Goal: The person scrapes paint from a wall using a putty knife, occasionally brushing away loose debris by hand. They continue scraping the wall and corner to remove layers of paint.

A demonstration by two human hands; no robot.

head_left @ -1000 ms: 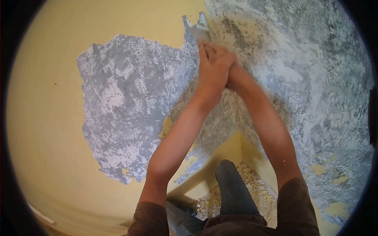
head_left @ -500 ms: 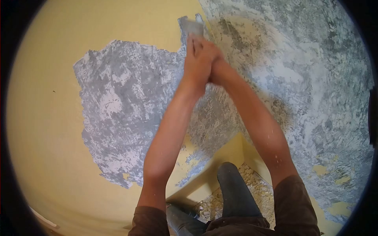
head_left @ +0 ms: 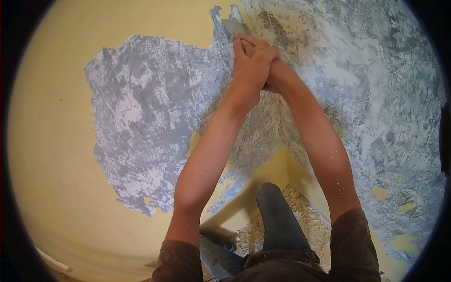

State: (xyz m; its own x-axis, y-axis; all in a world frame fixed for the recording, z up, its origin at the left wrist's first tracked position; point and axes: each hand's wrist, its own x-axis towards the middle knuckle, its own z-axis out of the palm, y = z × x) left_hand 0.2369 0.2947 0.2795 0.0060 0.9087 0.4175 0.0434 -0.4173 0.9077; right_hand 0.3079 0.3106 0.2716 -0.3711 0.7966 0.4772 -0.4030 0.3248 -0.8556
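Observation:
A flat grey scraper blade (head_left: pixel 236 28) lies against the wall near the inside corner, at the top of the view. Its handle is hidden inside my hands. My right hand (head_left: pixel 281 73) is closed around the scraper, with its fingers stretched toward the blade. Wrapped over it from the left, my left hand (head_left: pixel 250 70) is closed too, and both hands press together. Around the blade, a narrow grey strip of bared wall (head_left: pixel 220 28) runs up into the yellow paint (head_left: pixel 174 19). A large bared grey-white patch (head_left: pixel 145 103) spreads to the left.
The right-hand wall (head_left: pixel 390 103) is mostly stripped, with mottled grey and white showing and a few yellow remnants (head_left: pixel 379 193). Pale paint flakes (head_left: pixel 300 216) cover the floor at the corner. My knee (head_left: pixel 270 197) is close to the low yellow part of the corner (head_left: pixel 277 171).
Both hands and the scraper have shifted slightly right and down along the wall, toward the corner. The view has tilted a little, so the wall sits higher in it.

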